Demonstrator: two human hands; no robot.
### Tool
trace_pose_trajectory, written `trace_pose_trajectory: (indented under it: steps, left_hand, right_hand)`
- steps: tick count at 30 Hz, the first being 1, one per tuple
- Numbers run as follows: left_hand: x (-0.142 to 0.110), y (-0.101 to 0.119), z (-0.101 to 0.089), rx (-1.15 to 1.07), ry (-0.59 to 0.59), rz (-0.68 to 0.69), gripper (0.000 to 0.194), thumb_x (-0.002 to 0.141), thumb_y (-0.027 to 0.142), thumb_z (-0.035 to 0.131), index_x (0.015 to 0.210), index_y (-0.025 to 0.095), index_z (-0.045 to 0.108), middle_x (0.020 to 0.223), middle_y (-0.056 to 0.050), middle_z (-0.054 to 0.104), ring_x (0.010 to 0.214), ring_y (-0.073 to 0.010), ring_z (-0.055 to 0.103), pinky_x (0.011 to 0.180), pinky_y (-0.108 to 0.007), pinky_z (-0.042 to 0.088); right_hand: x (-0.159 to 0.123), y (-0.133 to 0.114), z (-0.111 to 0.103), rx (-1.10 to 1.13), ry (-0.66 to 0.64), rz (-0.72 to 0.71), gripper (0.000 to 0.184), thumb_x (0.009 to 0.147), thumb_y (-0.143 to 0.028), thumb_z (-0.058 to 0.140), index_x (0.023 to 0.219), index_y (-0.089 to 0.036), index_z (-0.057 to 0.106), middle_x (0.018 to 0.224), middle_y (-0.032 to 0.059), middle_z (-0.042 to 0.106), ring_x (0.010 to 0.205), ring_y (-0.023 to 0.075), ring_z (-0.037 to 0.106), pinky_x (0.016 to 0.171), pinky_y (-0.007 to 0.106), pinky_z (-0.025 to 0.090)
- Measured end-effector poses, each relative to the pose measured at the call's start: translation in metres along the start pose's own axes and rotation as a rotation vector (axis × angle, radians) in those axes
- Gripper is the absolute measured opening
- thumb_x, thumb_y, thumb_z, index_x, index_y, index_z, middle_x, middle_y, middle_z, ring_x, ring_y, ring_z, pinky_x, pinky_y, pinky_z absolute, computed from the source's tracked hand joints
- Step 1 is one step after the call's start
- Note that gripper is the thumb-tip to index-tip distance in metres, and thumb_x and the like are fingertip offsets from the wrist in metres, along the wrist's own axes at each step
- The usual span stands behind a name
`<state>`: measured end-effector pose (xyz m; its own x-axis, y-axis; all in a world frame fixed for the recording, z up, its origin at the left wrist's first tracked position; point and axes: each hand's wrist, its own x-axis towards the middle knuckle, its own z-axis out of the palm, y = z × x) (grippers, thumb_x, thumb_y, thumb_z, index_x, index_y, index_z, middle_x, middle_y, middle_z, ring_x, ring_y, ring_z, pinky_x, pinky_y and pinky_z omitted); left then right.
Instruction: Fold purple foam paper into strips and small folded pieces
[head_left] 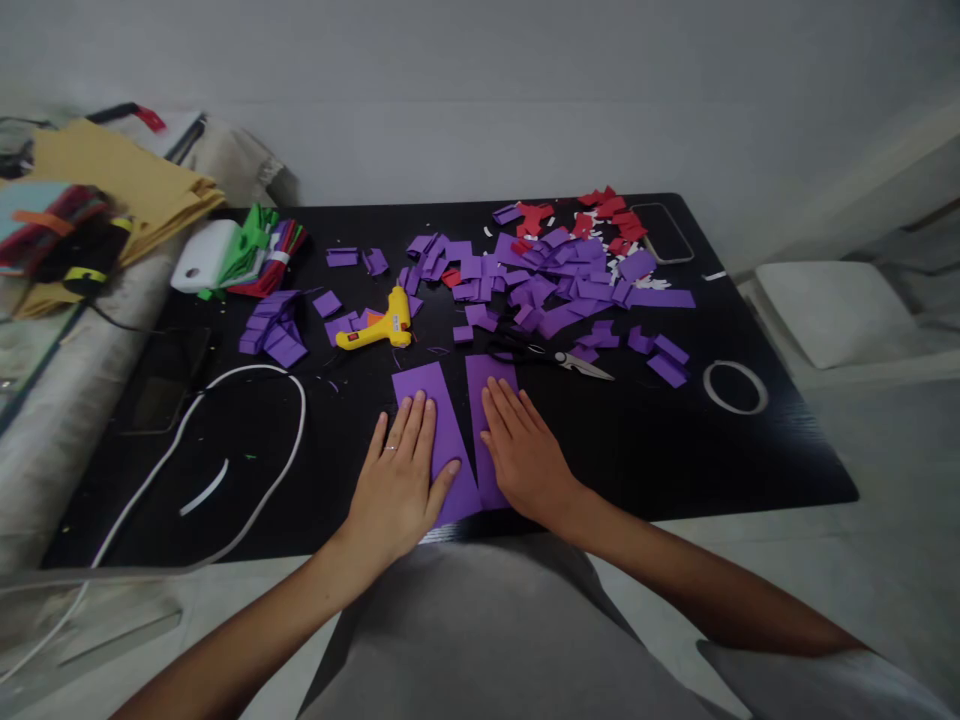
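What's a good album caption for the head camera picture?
Left hand and right hand flat on purple strips, yellow glue gun and scissors beyond.

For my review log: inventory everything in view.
sheets: 2, purple, front centre
cut pieces: many, purple, far half
red pieces: several, red, far right
glue gun: 1, yellow, left
scissors: 1, black and silver, beyond sheets
hoop: 1, whitish, right
cable: 1, white, left
strip: 1, white, left
bundles: several, green and red, left
block: 1, white, left
stack: 1, tan, far left
seat: 1, white, right
table: 1, black, centre
left hand: 1, on left sheet
right hand: 1, on right sheet
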<state>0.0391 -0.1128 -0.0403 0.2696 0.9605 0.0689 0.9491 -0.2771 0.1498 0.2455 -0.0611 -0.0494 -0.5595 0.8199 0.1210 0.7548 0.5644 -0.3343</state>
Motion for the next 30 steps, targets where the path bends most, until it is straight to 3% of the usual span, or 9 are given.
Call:
trace_pose_trajectory:
  steps: [9, 14, 18, 20, 23, 30]
  left_hand:
    - [-0.002, -0.003, 0.001, -0.012, 0.007, 0.022, 0.076, 0.107, 0.051, 0.036, 0.165, 0.005, 0.02, 0.169, -0.023, 0.032, 0.159, -0.0358, 0.026, 0.128, -0.061, 0.024]
    - [0.006, -0.015, -0.016, -0.118, -0.016, 0.052, 0.073, 0.103, 0.052, 0.048, 0.162, 0.013, 0.031, 0.165, -0.023, 0.04, 0.152, -0.0385, 0.039, 0.122, -0.061, 0.035]
    - [0.033, -0.039, -0.034, -0.19, 0.077, -0.012, 0.057, 0.101, 0.045, 0.055, 0.15, 0.017, 0.048, 0.149, -0.019, 0.054, 0.139, -0.0361, 0.052, 0.114, -0.055, 0.046]
    - [0.049, -0.05, -0.038, -0.125, 0.096, -0.069, 0.054, 0.099, 0.046, 0.057, 0.141, 0.011, 0.055, 0.135, -0.021, 0.06, 0.126, -0.0381, 0.058, 0.107, -0.055, 0.05]
    - [0.064, -0.061, -0.036, -0.027, 0.022, -0.101, 0.057, 0.094, 0.051, 0.065, 0.128, 0.006, 0.062, 0.119, -0.022, 0.063, 0.11, -0.0405, 0.061, 0.094, -0.056, 0.054]
    - [0.068, -0.068, -0.031, -0.12, 0.002, -0.091, 0.034, 0.09, 0.044, 0.072, 0.108, 0.017, 0.064, 0.109, -0.013, 0.064, 0.102, -0.0332, 0.062, 0.091, -0.05, 0.054]
  right_hand:
    - [-0.001, 0.012, -0.007, -0.014, -0.013, -0.032, 0.054, 0.109, -0.023, 0.034, 0.158, -0.002, 0.039, 0.166, 0.0221, 0.037, 0.159, 0.0315, 0.029, 0.129, 0.059, 0.027]
    - [0.003, 0.015, -0.019, 0.024, 0.043, -0.065, 0.047, 0.105, -0.022, 0.043, 0.149, -0.009, 0.054, 0.159, 0.0192, 0.05, 0.15, 0.0308, 0.045, 0.128, 0.061, 0.027]
    - [0.025, 0.01, -0.03, 0.137, 0.15, -0.08, 0.036, 0.101, -0.019, 0.05, 0.131, -0.013, 0.068, 0.14, 0.0153, 0.067, 0.132, 0.0267, 0.061, 0.124, 0.053, 0.036]
    - [0.043, 0.005, -0.033, 0.175, 0.113, -0.092, 0.032, 0.099, -0.017, 0.054, 0.126, -0.015, 0.071, 0.128, 0.0131, 0.073, 0.121, 0.027, 0.064, 0.113, 0.049, 0.047]
    - [0.069, 0.001, -0.031, 0.213, 0.016, -0.136, 0.026, 0.098, -0.015, 0.057, 0.118, -0.012, 0.073, 0.119, 0.0142, 0.074, 0.115, 0.028, 0.063, 0.108, 0.046, 0.051]
    - [0.089, 0.008, -0.018, 0.48, -0.005, -0.11, 0.043, 0.081, 0.009, 0.053, 0.105, -0.018, 0.077, 0.12, 0.0096, 0.074, 0.115, 0.0225, 0.067, 0.105, 0.043, 0.054]
